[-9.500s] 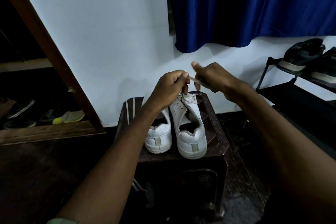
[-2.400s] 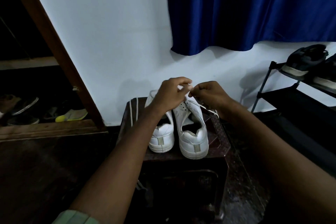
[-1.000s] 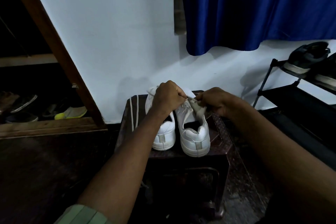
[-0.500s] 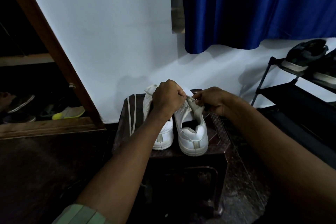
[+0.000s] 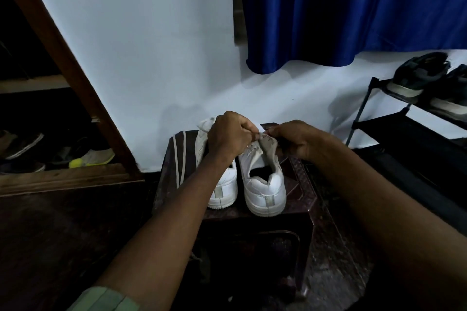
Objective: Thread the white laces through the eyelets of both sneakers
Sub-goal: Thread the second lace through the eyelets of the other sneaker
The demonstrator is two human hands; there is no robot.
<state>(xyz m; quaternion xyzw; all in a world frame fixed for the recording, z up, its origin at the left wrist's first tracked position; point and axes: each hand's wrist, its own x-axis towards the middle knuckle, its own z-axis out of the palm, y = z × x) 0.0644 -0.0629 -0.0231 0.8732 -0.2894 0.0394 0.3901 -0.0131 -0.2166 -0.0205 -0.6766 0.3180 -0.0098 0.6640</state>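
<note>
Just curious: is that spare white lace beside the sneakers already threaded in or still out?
Out. The spare lace lies loose on the dark stool, left of the left sneaker, passing through no eyelets.

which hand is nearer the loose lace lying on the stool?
Left. The left hand is just right of the loose lace; the right hand works beyond both sneakers.

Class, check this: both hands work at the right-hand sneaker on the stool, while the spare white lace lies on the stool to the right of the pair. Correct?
Not quite. In the head view both hands, left hand and right hand, do work at the right-hand sneaker on the stool, but the spare white lace lies to the left of the pair, beside the left-hand sneaker.
</note>
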